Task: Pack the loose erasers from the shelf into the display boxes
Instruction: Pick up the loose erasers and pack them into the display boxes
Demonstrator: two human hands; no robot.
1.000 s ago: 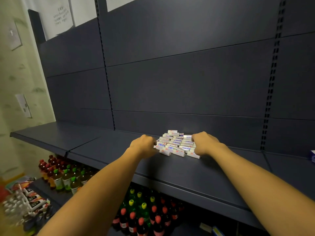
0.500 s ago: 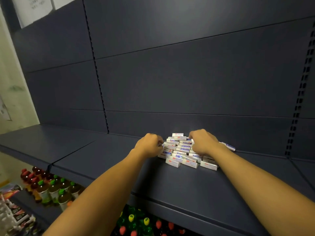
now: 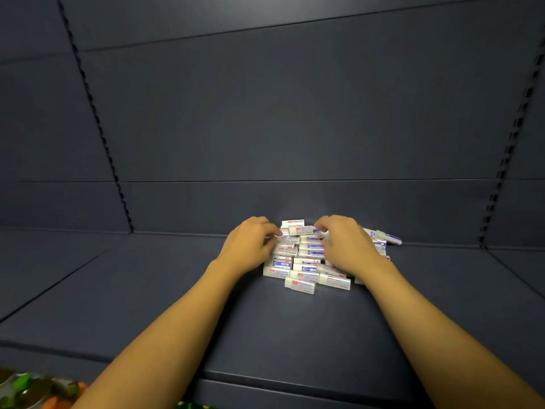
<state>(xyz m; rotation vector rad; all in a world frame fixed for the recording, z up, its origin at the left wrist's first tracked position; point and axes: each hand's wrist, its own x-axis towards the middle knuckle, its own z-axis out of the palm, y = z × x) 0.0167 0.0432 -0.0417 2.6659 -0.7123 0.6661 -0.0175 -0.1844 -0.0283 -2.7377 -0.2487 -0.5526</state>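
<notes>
A heap of several small white erasers (image 3: 306,259) in blue and red printed sleeves lies on the dark shelf (image 3: 265,326), close to its back panel. My left hand (image 3: 250,246) rests on the heap's left side with its fingers curled over the erasers there. On the right side my right hand (image 3: 343,245) lies over the heap, fingers bent down onto the top erasers. A few erasers (image 3: 386,237) stick out to the right behind my right hand. No display box is in view.
The dark back panel (image 3: 295,113) rises just behind the heap, with slotted uprights (image 3: 97,122) at left and right. Bottle caps (image 3: 23,385) on a lower shelf show at the bottom left corner. The shelf's front edge runs across the bottom.
The view has moved closer and turned right, so the heap now sits centred. Both hands have spread further over the heap, and some erasers have slid out to the right.
</notes>
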